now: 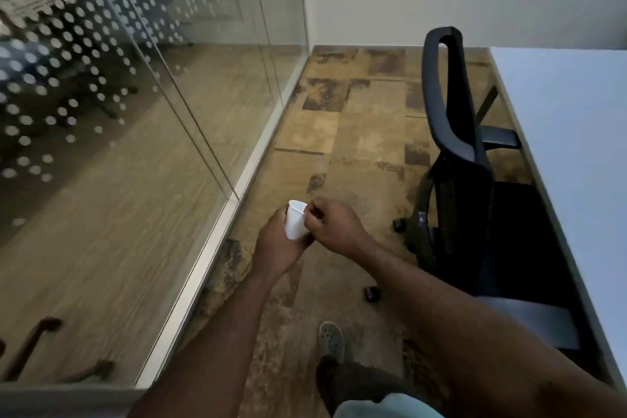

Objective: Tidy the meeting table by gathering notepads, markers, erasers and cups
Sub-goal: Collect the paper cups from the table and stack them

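A small white cup [294,219] is held in front of me, over the patterned floor, mouth tilted up and to the left. My left hand [276,244] wraps around its lower part from the left. My right hand [334,222] pinches the cup's rim and side from the right. Both hands touch the cup. The white meeting table [576,119] runs along the right side of the view; the part in view bears nothing.
A black office chair [458,163] stands between me and the table, its back toward me. A glass wall with dotted film [118,95] runs along the left. My foot in a grey shoe [331,339] is on the floor below.
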A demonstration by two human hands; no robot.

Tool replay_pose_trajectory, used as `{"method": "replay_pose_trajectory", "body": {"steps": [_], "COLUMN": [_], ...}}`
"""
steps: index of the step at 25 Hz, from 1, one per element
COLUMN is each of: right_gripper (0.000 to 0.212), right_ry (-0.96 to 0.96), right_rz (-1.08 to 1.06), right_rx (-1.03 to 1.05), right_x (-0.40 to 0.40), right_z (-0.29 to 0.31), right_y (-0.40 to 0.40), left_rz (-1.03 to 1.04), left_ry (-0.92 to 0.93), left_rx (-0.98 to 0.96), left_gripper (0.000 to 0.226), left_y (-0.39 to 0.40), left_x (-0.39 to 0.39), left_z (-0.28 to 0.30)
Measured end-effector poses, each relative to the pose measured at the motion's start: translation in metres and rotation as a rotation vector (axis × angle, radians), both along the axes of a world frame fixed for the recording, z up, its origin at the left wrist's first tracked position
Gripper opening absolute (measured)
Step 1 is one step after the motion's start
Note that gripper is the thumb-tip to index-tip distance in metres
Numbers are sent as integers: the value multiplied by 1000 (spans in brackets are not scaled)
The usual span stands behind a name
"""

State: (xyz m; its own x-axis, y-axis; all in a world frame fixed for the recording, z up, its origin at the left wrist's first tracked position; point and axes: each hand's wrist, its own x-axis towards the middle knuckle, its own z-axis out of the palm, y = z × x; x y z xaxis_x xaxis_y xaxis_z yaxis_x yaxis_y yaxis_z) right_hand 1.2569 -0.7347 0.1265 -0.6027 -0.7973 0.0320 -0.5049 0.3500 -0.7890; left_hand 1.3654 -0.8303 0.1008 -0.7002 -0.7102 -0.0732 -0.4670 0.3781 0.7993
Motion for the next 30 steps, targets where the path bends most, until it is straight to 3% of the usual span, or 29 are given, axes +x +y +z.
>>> {"method": "replay_pose_trajectory", "body": {"steps": [6,8,11,17,21,30], "right_gripper": [6,14,25,16,14,20], "right_ry": [-4,6,-17,77,122,87], "right_rz": [6,-1,-39,-40,-128,-554], "right_rx": [-141,-208,-240,-250,-251,-167], "right_x": [-81,-109,-148,-263,-363,-579], "right_z": [14,21,26,24,19,39], "right_y": [-137,-175,-225,-310,-362,-388], "left_rz": [69,106,145,88,-37,-485], "left_ry": [7,39,79,133,121,114], "left_rx": [-79,-78,-88,-120,-114,-149], "left_gripper": [44,38,51,51,43,61], "left_y": [-127,-162,-209,-303,-372,-441], "left_x": [-79,-108,-147,-263,-373,-638], "left_z": [33,47,60,57,51,61]}}
